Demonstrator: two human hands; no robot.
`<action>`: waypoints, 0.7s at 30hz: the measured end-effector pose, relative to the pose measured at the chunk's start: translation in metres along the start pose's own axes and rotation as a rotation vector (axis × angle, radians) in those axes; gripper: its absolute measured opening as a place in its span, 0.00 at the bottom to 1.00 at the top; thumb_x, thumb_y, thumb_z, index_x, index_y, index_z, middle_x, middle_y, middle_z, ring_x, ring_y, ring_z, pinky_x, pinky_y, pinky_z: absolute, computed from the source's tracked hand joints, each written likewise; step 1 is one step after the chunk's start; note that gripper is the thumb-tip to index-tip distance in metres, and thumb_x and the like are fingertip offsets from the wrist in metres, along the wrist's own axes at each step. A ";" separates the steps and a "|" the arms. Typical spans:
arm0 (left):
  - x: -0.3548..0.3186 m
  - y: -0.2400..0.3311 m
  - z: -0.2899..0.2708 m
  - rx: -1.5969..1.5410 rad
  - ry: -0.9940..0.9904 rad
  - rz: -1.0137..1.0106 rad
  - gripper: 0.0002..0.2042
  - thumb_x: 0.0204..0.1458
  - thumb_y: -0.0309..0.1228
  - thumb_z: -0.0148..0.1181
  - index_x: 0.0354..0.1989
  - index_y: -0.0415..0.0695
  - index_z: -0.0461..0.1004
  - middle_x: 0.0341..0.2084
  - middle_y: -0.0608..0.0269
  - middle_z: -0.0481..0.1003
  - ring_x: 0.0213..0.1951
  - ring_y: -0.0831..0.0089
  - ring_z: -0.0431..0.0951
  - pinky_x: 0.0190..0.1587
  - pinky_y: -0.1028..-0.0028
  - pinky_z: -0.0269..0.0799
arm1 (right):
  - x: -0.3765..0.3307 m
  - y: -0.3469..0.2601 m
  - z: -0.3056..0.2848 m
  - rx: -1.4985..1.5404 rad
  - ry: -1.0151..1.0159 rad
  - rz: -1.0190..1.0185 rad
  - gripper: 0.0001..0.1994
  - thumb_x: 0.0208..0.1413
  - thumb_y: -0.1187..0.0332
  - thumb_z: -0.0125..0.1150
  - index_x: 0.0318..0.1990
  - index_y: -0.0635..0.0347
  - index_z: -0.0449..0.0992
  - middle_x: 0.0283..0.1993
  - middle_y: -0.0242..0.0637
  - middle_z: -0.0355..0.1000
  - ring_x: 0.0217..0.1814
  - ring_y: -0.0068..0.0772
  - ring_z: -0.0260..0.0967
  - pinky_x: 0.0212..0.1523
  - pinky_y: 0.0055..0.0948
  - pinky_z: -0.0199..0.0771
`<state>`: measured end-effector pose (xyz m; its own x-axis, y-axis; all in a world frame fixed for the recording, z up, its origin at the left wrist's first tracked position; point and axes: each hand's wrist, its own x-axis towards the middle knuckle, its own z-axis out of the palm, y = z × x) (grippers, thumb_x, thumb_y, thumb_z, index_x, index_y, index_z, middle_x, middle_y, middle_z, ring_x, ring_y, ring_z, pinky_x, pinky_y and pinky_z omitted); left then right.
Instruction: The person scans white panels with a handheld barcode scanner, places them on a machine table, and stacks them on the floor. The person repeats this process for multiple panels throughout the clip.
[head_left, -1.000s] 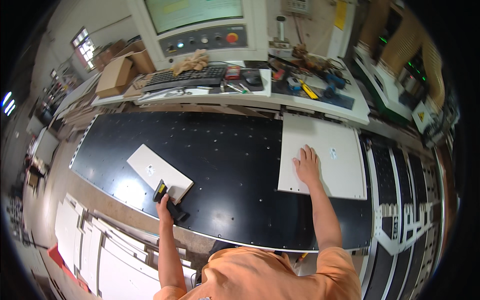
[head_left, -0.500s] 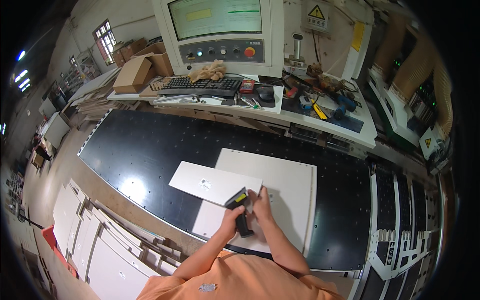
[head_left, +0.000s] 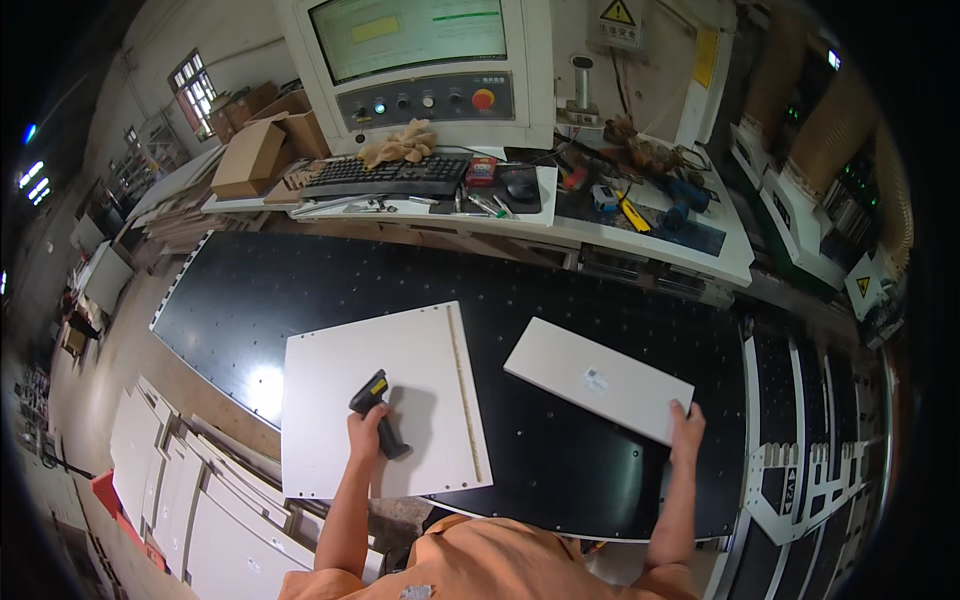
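One broad, squarish white panel point(head_left: 330, 400) lies beneath the left hand point(head_left: 367, 430), whose fingers wrap a black pistol-shaped plastic scanner point(head_left: 389, 436); the panel looks stiff, best taken by opposite edges. A narrow white rectangular board point(head_left: 600, 380) extends leftward and away from the right hand point(head_left: 687, 430), closed on its end; likely stiff, smooth, fairly light, with chippable corners.

The large white panel point(head_left: 335, 400), a second ago at the black table's point(head_left: 310, 275) right end, is now lying farther left, beneath the left hand's point(head_left: 366, 430) scanner point(head_left: 393, 437). The narrow panel point(head_left: 610, 385), previously at left, is now sitting to its right, the right hand point(head_left: 687, 430) gripping its right end.
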<state>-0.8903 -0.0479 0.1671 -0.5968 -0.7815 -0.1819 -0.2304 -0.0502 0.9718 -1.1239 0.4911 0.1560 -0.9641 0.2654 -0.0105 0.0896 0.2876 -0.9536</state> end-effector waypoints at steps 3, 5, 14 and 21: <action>0.021 -0.004 -0.027 0.045 0.071 -0.023 0.14 0.49 0.38 0.62 0.30 0.36 0.79 0.22 0.64 0.75 0.24 0.76 0.72 0.30 0.74 0.68 | 0.046 -0.018 -0.026 -0.398 0.086 -0.167 0.22 0.56 0.59 0.64 0.49 0.70 0.73 0.38 0.50 0.77 0.40 0.44 0.77 0.44 0.38 0.74; 0.030 -0.005 -0.037 -0.020 0.075 -0.036 0.14 0.49 0.39 0.63 0.31 0.37 0.78 0.23 0.64 0.75 0.25 0.75 0.73 0.30 0.74 0.68 | 0.054 -0.035 -0.022 -0.679 0.202 -0.327 0.25 0.55 0.60 0.66 0.53 0.70 0.71 0.48 0.55 0.72 0.51 0.60 0.70 0.52 0.45 0.72; 0.027 -0.014 -0.036 -0.127 0.168 -0.016 0.15 0.50 0.38 0.63 0.29 0.35 0.76 0.21 0.68 0.71 0.24 0.75 0.71 0.27 0.73 0.65 | -0.011 -0.050 0.091 -1.058 -0.022 -0.349 0.38 0.52 0.43 0.65 0.66 0.53 0.65 0.56 0.53 0.65 0.59 0.54 0.61 0.54 0.51 0.67; 0.023 -0.011 -0.024 -0.127 0.115 -0.048 0.14 0.55 0.38 0.60 0.26 0.38 0.73 0.21 0.66 0.71 0.23 0.74 0.71 0.27 0.72 0.67 | 0.053 -0.040 0.115 -0.901 0.205 -0.207 0.42 0.54 0.42 0.63 0.68 0.61 0.60 0.70 0.68 0.51 0.74 0.67 0.44 0.71 0.55 0.47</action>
<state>-0.8833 -0.0802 0.1555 -0.4942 -0.8417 -0.2176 -0.1538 -0.1618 0.9748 -1.2076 0.3880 0.1591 -0.9275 0.2609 0.2676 0.1631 0.9268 -0.3384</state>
